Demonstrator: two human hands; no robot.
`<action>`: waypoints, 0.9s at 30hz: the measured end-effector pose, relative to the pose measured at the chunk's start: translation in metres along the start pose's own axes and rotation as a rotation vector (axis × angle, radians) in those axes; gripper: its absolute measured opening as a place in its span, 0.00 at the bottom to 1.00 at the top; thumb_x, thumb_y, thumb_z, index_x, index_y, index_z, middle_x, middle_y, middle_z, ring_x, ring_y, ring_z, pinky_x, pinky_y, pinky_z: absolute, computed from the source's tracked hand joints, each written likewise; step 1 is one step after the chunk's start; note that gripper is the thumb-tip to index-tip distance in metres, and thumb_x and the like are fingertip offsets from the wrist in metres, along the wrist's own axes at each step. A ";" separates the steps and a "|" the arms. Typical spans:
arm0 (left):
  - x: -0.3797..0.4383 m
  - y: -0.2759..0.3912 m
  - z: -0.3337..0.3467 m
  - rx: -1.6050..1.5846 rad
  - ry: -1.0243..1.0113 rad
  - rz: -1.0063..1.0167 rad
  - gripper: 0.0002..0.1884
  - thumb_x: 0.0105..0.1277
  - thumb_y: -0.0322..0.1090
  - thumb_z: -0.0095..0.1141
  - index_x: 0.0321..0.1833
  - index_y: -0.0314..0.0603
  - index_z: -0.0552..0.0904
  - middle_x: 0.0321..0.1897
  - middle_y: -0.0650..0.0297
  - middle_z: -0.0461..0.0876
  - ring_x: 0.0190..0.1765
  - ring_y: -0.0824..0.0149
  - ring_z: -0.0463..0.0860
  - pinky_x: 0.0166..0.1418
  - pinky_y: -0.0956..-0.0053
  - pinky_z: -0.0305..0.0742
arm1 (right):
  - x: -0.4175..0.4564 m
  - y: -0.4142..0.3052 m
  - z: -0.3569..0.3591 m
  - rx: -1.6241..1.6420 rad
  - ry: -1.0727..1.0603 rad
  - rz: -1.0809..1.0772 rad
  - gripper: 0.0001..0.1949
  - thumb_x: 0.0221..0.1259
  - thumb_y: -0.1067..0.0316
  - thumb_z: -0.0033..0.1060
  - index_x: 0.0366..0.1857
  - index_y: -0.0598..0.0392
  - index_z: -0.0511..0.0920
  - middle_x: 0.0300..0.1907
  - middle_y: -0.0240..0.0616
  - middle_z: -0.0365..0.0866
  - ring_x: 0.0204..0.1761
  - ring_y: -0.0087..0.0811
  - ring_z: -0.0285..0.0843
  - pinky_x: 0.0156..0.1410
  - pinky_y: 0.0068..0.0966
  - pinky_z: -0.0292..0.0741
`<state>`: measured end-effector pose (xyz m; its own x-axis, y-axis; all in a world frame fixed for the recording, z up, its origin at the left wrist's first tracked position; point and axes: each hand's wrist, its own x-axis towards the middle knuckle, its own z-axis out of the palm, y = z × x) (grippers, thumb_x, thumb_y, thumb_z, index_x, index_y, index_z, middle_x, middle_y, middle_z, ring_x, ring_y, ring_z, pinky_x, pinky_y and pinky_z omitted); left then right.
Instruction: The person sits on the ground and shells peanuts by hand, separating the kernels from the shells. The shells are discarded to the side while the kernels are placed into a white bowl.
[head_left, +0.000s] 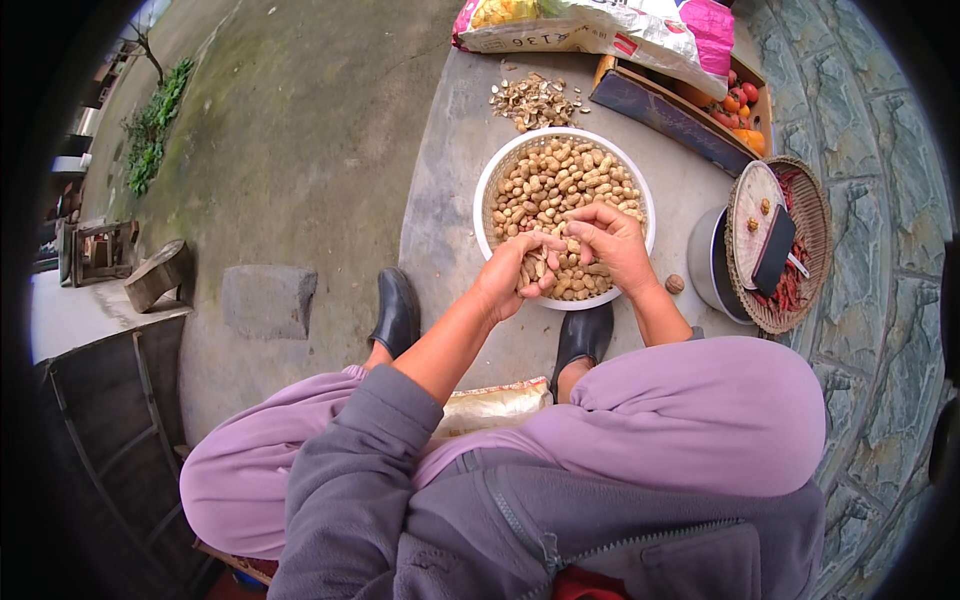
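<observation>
A round white plastic basket full of unshelled peanuts stands on the concrete between my feet. Over its lower left part, my left hand is curled around several peanuts. My right hand is just to the right, above the basket, with thumb and forefinger brought together near the left fingertips; whether a peanut is pinched between them is hard to tell. Beyond the basket's far rim lies a pile of broken peanut shells.
A cardboard box of tomatoes stands at the upper right, a printed sack on it. At right, a woven basket of dried red chillies, a plate and a phone rest over a metal pot. A walnut lies nearby.
</observation>
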<state>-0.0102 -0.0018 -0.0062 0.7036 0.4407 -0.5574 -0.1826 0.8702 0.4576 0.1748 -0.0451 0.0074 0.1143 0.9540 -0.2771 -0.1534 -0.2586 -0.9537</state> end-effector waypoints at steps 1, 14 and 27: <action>0.000 -0.001 0.000 -0.020 0.011 -0.011 0.14 0.75 0.42 0.41 0.44 0.40 0.77 0.27 0.63 0.76 0.22 0.73 0.72 0.16 0.86 0.55 | -0.004 -0.001 0.004 -0.008 -0.088 0.011 0.07 0.65 0.72 0.61 0.44 0.60 0.82 0.34 0.32 0.83 0.24 0.16 0.74 0.29 0.14 0.73; 0.097 0.110 -0.013 -0.315 0.254 0.111 0.16 0.78 0.45 0.42 0.47 0.37 0.74 0.32 0.61 0.75 0.31 0.70 0.75 0.23 0.83 0.68 | 0.002 0.002 -0.030 0.020 0.164 -0.076 0.06 0.68 0.71 0.59 0.36 0.61 0.82 0.30 0.30 0.81 0.24 0.16 0.73 0.30 0.14 0.73; 0.123 0.147 -0.038 0.627 0.403 0.189 0.35 0.73 0.53 0.51 0.72 0.33 0.63 0.67 0.49 0.68 0.69 0.55 0.68 0.71 0.55 0.65 | -0.019 0.005 -0.047 0.081 0.226 -0.021 0.06 0.68 0.68 0.59 0.39 0.59 0.82 0.32 0.31 0.82 0.24 0.15 0.74 0.29 0.12 0.70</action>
<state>0.0235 0.1885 -0.0342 0.3730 0.7204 -0.5847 0.2328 0.5374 0.8106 0.2177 -0.0716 0.0024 0.3338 0.8987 -0.2846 -0.2258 -0.2169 -0.9497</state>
